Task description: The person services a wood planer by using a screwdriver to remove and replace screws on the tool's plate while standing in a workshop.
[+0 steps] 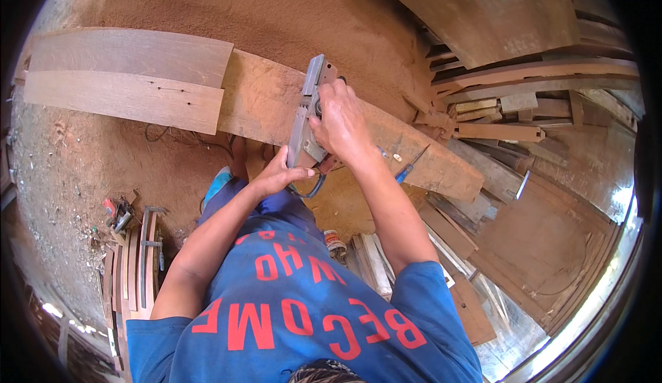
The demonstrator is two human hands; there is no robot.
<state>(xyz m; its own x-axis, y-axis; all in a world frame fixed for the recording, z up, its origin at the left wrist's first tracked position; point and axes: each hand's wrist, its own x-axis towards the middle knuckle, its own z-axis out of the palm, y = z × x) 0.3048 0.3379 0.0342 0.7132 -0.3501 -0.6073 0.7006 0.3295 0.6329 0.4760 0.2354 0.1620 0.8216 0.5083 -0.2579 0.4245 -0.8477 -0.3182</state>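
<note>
An electric planer (298, 124) is turned on its side above the workbench plank (256, 96), its flat metal sole showing. My left hand (277, 174) holds its near end, thumb stretched to the right and the other fingers partly hidden behind the tool. Farther along the body, my right hand (338, 124) is closed on the planer's right side near the middle of the sole; its fingertips are partly hidden. A dark blue cord (316, 188) curves down from the near end. Right of my right forearm, a blue-handled pointed tool (405, 172) lies on the plank.
Two flat boards (131, 57) lie side by side across the plank's left end. Stacked timber and panels (531, 245) crowd the right side. Sawdust (276, 10) covers the floor. Upright wood strips with a clamp (146, 241) stand at lower left, near a small tin (335, 243).
</note>
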